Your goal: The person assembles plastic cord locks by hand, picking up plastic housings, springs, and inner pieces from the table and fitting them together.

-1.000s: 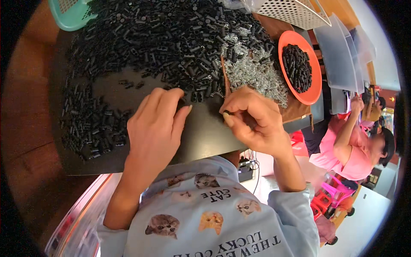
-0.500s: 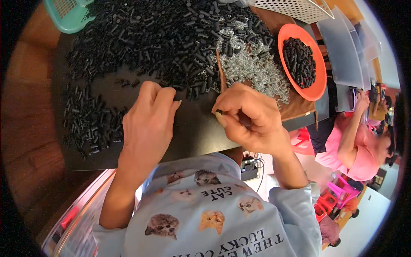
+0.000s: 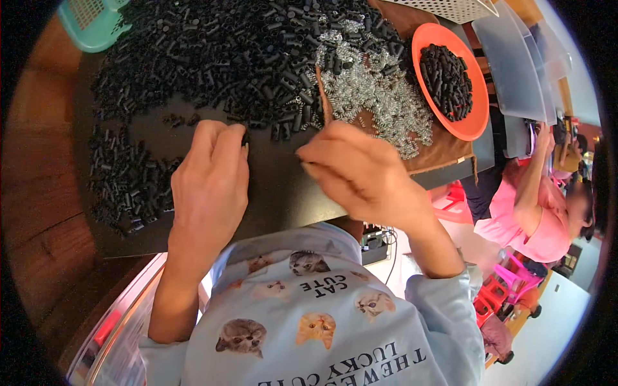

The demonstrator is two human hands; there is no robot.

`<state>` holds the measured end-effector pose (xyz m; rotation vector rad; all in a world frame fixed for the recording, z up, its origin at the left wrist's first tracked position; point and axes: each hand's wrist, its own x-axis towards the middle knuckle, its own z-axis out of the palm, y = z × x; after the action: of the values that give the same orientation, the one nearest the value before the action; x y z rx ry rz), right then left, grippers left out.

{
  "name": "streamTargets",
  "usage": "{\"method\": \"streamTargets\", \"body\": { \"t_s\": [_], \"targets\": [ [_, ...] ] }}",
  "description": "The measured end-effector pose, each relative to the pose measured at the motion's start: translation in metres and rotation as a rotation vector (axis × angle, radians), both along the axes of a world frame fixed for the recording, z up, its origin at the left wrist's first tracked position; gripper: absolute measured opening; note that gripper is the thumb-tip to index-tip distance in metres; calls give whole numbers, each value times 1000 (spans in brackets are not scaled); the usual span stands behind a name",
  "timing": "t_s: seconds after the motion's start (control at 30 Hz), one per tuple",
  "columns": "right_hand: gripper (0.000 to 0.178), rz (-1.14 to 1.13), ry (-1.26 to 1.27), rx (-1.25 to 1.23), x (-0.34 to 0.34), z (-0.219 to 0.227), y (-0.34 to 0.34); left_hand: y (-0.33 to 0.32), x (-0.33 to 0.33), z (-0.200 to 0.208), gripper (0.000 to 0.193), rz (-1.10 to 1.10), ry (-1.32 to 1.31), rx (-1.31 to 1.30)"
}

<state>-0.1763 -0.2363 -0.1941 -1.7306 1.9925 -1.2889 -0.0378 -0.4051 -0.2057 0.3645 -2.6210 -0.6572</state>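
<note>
My left hand (image 3: 211, 174) is closed above the dark tabletop (image 3: 273, 186), its fingertips pinched by a small dark piece (image 3: 245, 137) that mostly hides behind them. To its right, my right hand (image 3: 360, 168) is closed in a pinch, a tiny black bit (image 3: 299, 154) just showing at the fingertips. Beyond both hands spreads a heap of short black plastic tubes (image 3: 212, 58). Small silvery coil springs (image 3: 373, 90) lie piled on a brown cloth (image 3: 444, 157), past my right hand. Smaller black parts (image 3: 125, 174) are gathered left of my left hand.
An orange-red bowl (image 3: 477, 96) of black pieces stands at the right. A green plastic basket (image 3: 90, 32) is at the far left, a white perforated basket (image 3: 457, 9) at the far right. Clear plastic bins (image 3: 515, 71) lie beyond the bowl. A person in pink (image 3: 528, 212) sits at the right.
My right hand has moved left, towards the left hand, and turned so its back shows more. My left hand has shifted slightly left. The view has also shifted a little.
</note>
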Motion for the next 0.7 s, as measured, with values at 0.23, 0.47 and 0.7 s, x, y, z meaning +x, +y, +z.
{"method": "streamTargets", "body": {
  "t_s": [0.23,0.47,0.7],
  "targets": [
    [19,5,395,89,10,-13,-35,3,-1,0,17,6,-46,-16],
    [27,-52,182,69,5,-5,-26,-1,6,0,15,-1,42,175],
    [31,61,-148,-134,15,5,-30,10,14,10,29,41,212,1658]
  ]
}}
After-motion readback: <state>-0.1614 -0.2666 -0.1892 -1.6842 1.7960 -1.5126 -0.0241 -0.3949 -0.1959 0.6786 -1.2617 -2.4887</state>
